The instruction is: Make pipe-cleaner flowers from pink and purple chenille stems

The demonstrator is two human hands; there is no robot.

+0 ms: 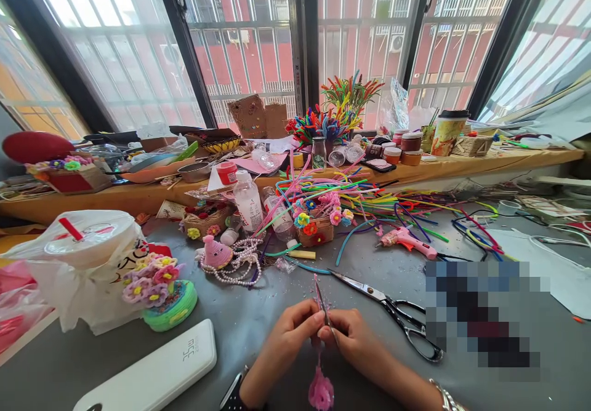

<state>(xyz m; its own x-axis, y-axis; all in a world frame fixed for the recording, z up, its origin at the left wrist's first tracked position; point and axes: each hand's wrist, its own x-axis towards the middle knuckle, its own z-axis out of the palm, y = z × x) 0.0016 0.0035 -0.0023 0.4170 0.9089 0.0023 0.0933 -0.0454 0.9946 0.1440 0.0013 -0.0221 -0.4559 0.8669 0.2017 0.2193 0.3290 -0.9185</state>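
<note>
My left hand (pixel 298 325) is closed in a pinch on the thin stem of a pink pipe-cleaner flower (pixel 321 391), whose bloom hangs below both hands. The stem's pink tip sticks up above my fingers. Close beside it, my right hand (pixel 357 337) is closed around a slim, pointed metal tool (pixel 324 309); its exact kind is unclear. The tool's point is upward against the stem, and my fingers hide part of both. Large black-handled scissors (pixel 383 297) lie on the table just beyond my right hand, with blades pointing away left.
A white power bank (pixel 152 371) lies at front left, near a green-based flower ornament (pixel 161 294) and a bagged drink cup (pixel 87 257). Pearl strings (pixel 247 260), bottles (pixel 248 202) and loose pipe cleaners (pixel 369 199) crowd the back. A pink glue gun (pixel 406 240) lies right.
</note>
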